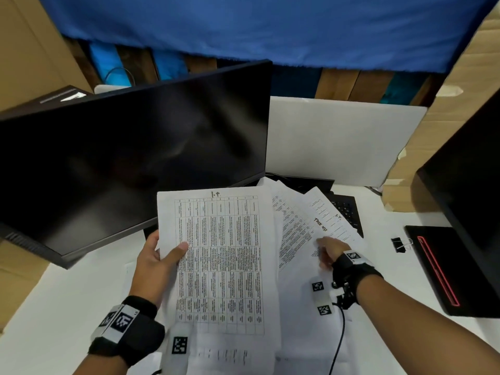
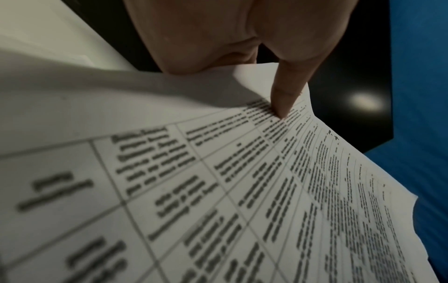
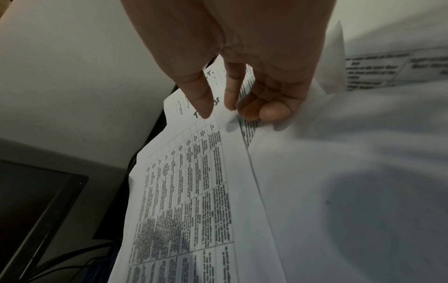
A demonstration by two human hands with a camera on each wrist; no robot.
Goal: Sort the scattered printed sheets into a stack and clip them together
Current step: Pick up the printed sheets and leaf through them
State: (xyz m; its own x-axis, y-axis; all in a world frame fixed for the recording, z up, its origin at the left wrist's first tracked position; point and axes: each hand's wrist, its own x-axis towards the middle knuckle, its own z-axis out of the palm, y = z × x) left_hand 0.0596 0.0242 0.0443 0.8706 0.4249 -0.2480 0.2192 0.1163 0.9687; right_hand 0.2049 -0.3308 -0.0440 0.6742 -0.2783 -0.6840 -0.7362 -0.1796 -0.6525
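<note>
The left hand (image 1: 155, 262) holds a white printed sheet with a ruled table (image 1: 219, 255) off the white desk (image 1: 54, 293), thumb pressed on its face and fingers behind, gripping the left margin. At about two o'clock from it the remaining white printed sheets (image 1: 297, 226) lie fanned and overlapping on the desk, partly over a black keyboard (image 1: 349, 212). The right hand (image 1: 328, 251) rests on them, fingertips (image 3: 274, 112) curled at one sheet's edge; whether it pinches that edge or only presses on it cannot be told from the wrist view. A small black binder clip (image 1: 399, 244) lies at three o'clock, well apart from the papers.

Judgement: the paper is light, limp and slippery sheet on sheet (the held page already bows). It is best taken at a margin or corner, thumb over, fingers under, and squared before the clip goes on; a careless pull may crease a sheet or drag its neighbours.
</note>
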